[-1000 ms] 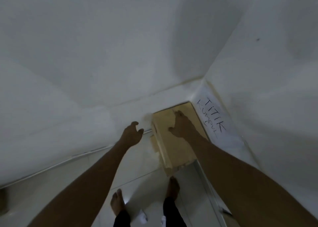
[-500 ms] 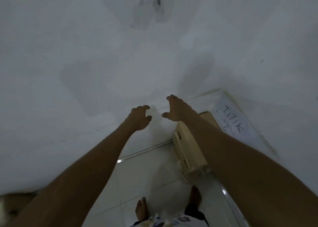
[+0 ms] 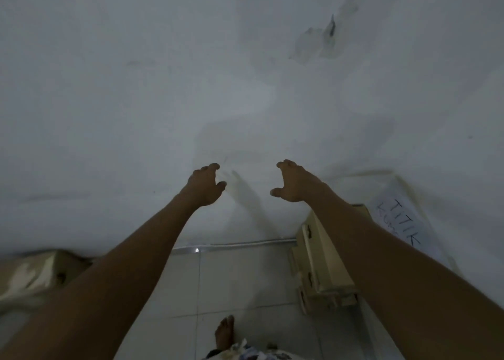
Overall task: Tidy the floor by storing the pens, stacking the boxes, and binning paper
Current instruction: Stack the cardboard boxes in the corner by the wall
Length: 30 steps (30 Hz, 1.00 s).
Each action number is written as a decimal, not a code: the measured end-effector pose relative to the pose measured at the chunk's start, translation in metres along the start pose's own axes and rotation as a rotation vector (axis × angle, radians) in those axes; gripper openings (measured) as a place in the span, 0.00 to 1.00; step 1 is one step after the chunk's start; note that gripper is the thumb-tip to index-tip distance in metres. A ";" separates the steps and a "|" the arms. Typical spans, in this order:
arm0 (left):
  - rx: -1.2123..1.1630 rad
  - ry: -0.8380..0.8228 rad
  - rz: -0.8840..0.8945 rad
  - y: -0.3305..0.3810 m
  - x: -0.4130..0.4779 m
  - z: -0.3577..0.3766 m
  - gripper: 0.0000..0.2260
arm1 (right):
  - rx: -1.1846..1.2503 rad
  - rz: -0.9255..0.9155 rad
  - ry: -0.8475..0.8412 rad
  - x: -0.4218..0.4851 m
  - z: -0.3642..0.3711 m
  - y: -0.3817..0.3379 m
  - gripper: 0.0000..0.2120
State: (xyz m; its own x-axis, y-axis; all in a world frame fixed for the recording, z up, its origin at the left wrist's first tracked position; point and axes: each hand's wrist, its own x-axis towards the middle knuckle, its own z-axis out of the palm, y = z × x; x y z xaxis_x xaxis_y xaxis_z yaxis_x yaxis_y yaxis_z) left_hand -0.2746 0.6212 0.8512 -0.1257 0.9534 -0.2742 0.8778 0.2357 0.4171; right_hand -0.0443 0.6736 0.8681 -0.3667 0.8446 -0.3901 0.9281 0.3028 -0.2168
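A stack of tan cardboard boxes (image 3: pixel 319 264) stands on the floor in the corner at the lower right, partly hidden by my right forearm. My left hand (image 3: pixel 206 186) and my right hand (image 3: pixel 293 183) are both raised in front of the white wall, well above the boxes. Their fingers are loosely curled and neither holds anything. No pens or loose paper show in this view.
A white sheet with handwritten "TITIK" (image 3: pixel 401 223) leans against the right wall behind the boxes. Another cardboard box (image 3: pixel 30 275) sits at the lower left. The white tiled floor (image 3: pixel 240 277) and one bare foot (image 3: pixel 224 332) lie below.
My right hand has lifted off the top of the box stack and both hands have risen in front of the wall. The view has tilted upward and to the left.
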 end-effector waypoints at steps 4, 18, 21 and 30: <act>-0.008 0.032 -0.099 -0.020 -0.033 0.001 0.26 | -0.018 -0.084 -0.012 -0.006 0.001 -0.018 0.41; 0.003 0.150 -0.320 -0.139 -0.142 -0.022 0.26 | -0.094 -0.327 -0.064 -0.027 0.035 -0.152 0.41; 0.027 0.169 -0.303 -0.172 -0.153 -0.034 0.26 | -0.096 -0.330 -0.062 -0.027 0.048 -0.191 0.41; 0.106 0.087 -0.303 -0.325 -0.203 -0.084 0.26 | 0.020 -0.280 -0.057 -0.040 0.097 -0.328 0.41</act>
State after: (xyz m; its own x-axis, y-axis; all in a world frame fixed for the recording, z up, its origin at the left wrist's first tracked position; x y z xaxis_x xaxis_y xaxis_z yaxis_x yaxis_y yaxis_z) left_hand -0.5728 0.3669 0.8440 -0.4230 0.8567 -0.2952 0.8372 0.4941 0.2342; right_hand -0.3405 0.4976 0.8686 -0.6122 0.7029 -0.3621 0.7888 0.5117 -0.3404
